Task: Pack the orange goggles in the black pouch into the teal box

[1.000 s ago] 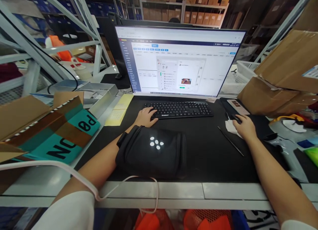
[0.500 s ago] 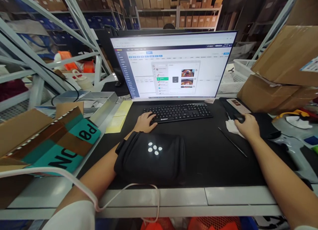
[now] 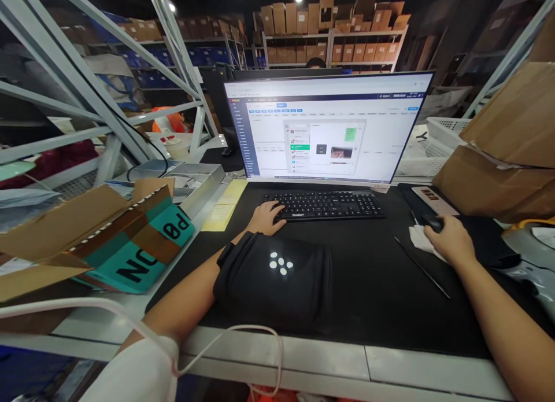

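Note:
My left hand (image 3: 265, 218) rests at the left end of a black keyboard (image 3: 323, 207), fingers stretched out over its keys and holding nothing. Under my left wrist lies a folded black cloth item (image 3: 273, 286) with several white dots; it hides part of the wrist. My right hand (image 3: 453, 240) is wrapped over a dark computer mouse (image 3: 435, 222). Beside that hand are a crumpled white tissue (image 3: 420, 240) and a thin dark rod (image 3: 422, 267). Ahead, a lit monitor (image 3: 269, 159) shows a web page with a chat window over it.
A teal-printed open carton (image 3: 143, 251) stands at the left beside yellow paper sheets (image 3: 224, 208) and a grey tray (image 3: 206, 182). To the right are a phone (image 3: 433, 199), stacked cardboard boxes (image 3: 494, 179) and white baskets (image 3: 418, 159). A pale cable (image 3: 234, 328) hangs across the front edge.
My view has shifted to the left and up. In the chat window the pictures have scrolled, and a green message now shows. Both hands stay at the keyboard and mouse.

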### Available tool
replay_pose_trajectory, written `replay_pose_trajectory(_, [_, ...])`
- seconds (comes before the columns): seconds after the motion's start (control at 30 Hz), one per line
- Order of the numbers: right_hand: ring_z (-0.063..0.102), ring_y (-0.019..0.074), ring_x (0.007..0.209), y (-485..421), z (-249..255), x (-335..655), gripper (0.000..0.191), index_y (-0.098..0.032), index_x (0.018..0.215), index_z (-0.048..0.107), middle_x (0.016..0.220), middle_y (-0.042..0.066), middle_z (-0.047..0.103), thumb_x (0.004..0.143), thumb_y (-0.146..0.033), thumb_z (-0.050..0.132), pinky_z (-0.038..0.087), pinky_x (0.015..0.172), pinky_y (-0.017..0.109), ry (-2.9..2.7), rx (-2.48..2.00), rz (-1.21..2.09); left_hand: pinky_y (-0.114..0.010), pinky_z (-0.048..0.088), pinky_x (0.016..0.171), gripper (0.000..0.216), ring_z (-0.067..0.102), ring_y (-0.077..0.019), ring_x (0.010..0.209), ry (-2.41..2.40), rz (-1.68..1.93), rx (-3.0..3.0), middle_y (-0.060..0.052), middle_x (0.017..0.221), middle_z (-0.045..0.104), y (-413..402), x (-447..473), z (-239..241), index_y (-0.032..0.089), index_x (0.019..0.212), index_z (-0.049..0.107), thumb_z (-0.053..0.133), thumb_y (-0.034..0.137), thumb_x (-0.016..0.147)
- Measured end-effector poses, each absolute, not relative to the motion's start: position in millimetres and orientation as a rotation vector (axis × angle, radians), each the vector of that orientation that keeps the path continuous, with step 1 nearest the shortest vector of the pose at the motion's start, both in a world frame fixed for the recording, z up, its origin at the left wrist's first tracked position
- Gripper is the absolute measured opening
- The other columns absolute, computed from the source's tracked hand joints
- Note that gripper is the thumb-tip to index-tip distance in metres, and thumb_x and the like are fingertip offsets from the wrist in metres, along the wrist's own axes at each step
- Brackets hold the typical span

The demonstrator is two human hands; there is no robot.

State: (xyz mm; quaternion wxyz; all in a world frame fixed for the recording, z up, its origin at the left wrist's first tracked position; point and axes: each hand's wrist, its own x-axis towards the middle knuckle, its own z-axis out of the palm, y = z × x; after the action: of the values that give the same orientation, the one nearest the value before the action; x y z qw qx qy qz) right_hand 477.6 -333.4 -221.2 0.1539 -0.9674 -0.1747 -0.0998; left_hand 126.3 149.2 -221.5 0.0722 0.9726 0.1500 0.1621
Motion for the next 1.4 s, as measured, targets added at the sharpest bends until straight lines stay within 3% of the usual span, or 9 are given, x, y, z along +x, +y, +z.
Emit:
replay_pose_trajectory(0.13, [0.050,0.0352,0.145,-334,-224,480,0.066,-0.010,0.153,0.054,0.162,0.024,0.049,0.101,-0.050,0.042,0.038,0.113,0.041,-0.571,-2.791,-0.315,-0.062,0.040,0.123,0.058,0.046,-0.0389,0.150,0.459,0.484,2.922,-0.016,0.159,0.055,149,126,-221,0.024,0.150,0.062,0.061,0.049,0.098])
replay_pose_trajectory(0.3, [0.056,0.0357,0.138,-336,-229,484,0.065,-0.011,0.146,0.058,0.153,0.024,0.058,0.098,-0.052,0.045,0.042,0.111,0.042,-0.520,-2.763,-0.314,-0.061,0.040,0.123,0.058,0.046,-0.0385,0.150,0.445,0.475,2.925,-0.015,0.160,0.054,150,126,-222,0.024,0.151,0.061,0.060,0.049,0.098])
replay_pose_trajectory(0.47, [0.049,0.0362,0.148,-337,-235,487,0.071,-0.014,0.155,0.055,0.167,0.020,0.045,0.097,-0.053,0.045,0.039,0.120,0.042,-0.557,-2.785,-0.329,-0.060,0.040,0.124,0.058,0.046,-0.0381,0.150,0.446,0.483,2.921,-0.015,0.159,0.054,152,127,-224,0.024,0.150,0.061,0.062,0.048,0.097])
replay_pose_trajectory(0.77, [0.047,0.0352,0.152,-334,-238,489,0.063,-0.010,0.145,0.063,0.161,0.024,0.050,0.098,-0.048,0.044,0.036,0.125,0.043,-0.600,-2.687,-0.368,-0.060,0.040,0.124,0.058,0.045,-0.0379,0.150,0.440,0.484,2.911,-0.014,0.159,0.054,151,126,-224,0.026,0.151,0.061,0.063,0.048,0.097])
replay_pose_trajectory(1.1, [0.048,0.0358,0.149,-333,-230,481,0.060,-0.013,0.143,0.062,0.159,0.025,0.052,0.098,-0.047,0.041,0.036,0.124,0.044,-0.639,-2.687,-0.348,-0.062,0.040,0.123,0.056,0.046,-0.0380,0.150,0.439,0.489,2.888,-0.015,0.159,0.055,149,126,-220,0.026,0.149,0.062,0.063,0.047,0.096])
replay_pose_trajectory(1.27, [0.045,0.0372,0.152,-334,-231,482,0.071,-0.012,0.153,0.056,0.165,0.024,0.046,0.099,-0.056,0.040,0.037,0.122,0.045,-0.584,-2.684,-0.304,-0.061,0.043,0.121,0.055,0.051,-0.0385,0.147,0.446,0.538,2.843,-0.017,0.153,0.059,143,125,-216,0.022,0.142,0.068,0.068,0.044,0.092])
replay_pose_trajectory(1.4, [0.042,0.0390,0.155,-334,-229,480,0.076,-0.010,0.156,0.054,0.166,0.026,0.044,0.099,-0.058,0.041,0.036,0.124,0.051,-0.517,-2.649,-0.327,-0.053,0.045,0.122,0.043,0.057,-0.0339,0.140,0.515,0.686,2.748,-0.017,0.145,0.065,142,123,-191,0.017,0.126,0.075,0.067,0.038,0.090])
